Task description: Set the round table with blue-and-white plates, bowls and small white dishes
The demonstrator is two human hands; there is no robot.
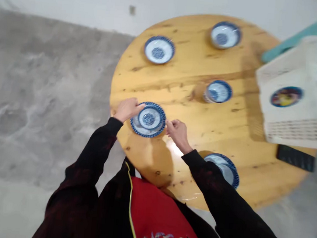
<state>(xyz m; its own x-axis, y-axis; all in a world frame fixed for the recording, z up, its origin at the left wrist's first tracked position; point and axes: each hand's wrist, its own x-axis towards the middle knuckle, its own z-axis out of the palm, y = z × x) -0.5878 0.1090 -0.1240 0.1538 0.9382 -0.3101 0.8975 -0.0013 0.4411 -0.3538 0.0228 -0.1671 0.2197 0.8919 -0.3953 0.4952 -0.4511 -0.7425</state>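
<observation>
- Head view: the bowl (149,118) sat on the plate (146,134), near the bench's (177,93) edge.
- The left hand (127,109) lapped its thumb over the rim; the right hand's (178,134) fingers bunched beside it; grips couldn't be told.
- Uneven lifting risked sliding the bowl; a leftward nudge, dropping both.

Bright light; glare whitens the worktop (185,67) beside the right hand (178,133); soft shadow toward its near-left edge; slight blur, corners smeared.
</observation>
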